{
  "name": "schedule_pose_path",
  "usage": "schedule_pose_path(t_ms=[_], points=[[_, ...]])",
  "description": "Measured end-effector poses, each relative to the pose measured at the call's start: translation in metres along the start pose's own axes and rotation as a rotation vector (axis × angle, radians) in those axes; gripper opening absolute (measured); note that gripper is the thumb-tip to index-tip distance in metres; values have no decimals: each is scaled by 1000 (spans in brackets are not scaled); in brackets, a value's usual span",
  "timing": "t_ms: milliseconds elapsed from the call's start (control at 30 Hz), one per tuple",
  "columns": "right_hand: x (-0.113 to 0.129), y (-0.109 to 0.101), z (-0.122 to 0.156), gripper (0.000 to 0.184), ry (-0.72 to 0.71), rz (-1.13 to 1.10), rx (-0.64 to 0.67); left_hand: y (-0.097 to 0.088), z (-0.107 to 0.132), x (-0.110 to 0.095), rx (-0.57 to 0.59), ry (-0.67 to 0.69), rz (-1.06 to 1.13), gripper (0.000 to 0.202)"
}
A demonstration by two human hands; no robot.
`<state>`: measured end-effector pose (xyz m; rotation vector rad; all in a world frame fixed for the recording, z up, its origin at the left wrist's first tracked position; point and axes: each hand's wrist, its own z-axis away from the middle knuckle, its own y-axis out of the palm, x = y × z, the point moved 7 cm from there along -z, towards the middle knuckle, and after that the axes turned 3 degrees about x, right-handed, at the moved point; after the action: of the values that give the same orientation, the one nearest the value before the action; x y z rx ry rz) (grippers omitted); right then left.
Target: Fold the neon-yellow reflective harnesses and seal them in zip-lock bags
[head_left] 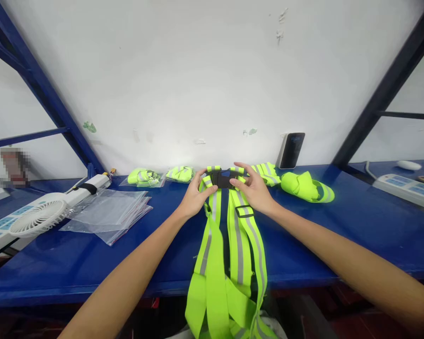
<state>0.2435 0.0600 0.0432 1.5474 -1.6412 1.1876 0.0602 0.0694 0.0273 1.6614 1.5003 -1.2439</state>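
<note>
A neon yellow reflective harness vest with grey stripes hangs over the table's front edge, its loose straps reaching toward me. Its black plastic buckle lies level between my hands, the two halves together. My left hand pinches the strap and the buckle's left end, thumb in front. On the other side, my right hand grips the buckle's right end, its thumb on the front. A black strap slider sits on the right strap just below my right hand.
Clear zip bags lie left beside a white fan and a power strip. Two bagged neon bundles rest near the wall. To the right are a rolled neon vest, a phone and another power strip.
</note>
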Motion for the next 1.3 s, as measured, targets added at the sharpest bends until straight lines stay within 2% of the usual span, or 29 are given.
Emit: schedule_pose_path(t_ms=[100,200,267,333,400,500,600,733,833,933,1067,1167,1300], points=[[-4,-3,-2,63,60,-66,-26,4,3,-5,66,65,-92,79],[-7,2,-3,55,80,-157,17,6,6,-9,64,124,-232,88],[-9,7,-4,42,87,-205,62,5,6,-12,37,165,-321,80],[-10,11,-4,32,98,-249,87,6,6,-16,36,209,-369,62],[-9,12,-4,30,105,-291,102,5,6,-19,19,218,-373,44],[-4,9,-2,36,78,-233,131,2,5,-22,-20,174,-330,36],[8,6,3,49,-27,-112,168,1,5,-26,-43,153,-282,32],[18,14,11,72,-74,-99,300,-5,4,-27,-114,124,-181,30],[17,20,14,66,-76,-18,334,-8,3,-24,-132,95,-132,33],[13,23,13,53,-79,37,324,-6,3,-18,-99,32,-73,38],[7,28,10,33,-65,-62,336,-3,4,-12,-69,-15,-40,45],[-1,27,7,23,52,-241,285,1,5,-8,10,-52,55,52],[-11,24,6,15,278,-593,146,13,7,-2,193,-162,348,75]])
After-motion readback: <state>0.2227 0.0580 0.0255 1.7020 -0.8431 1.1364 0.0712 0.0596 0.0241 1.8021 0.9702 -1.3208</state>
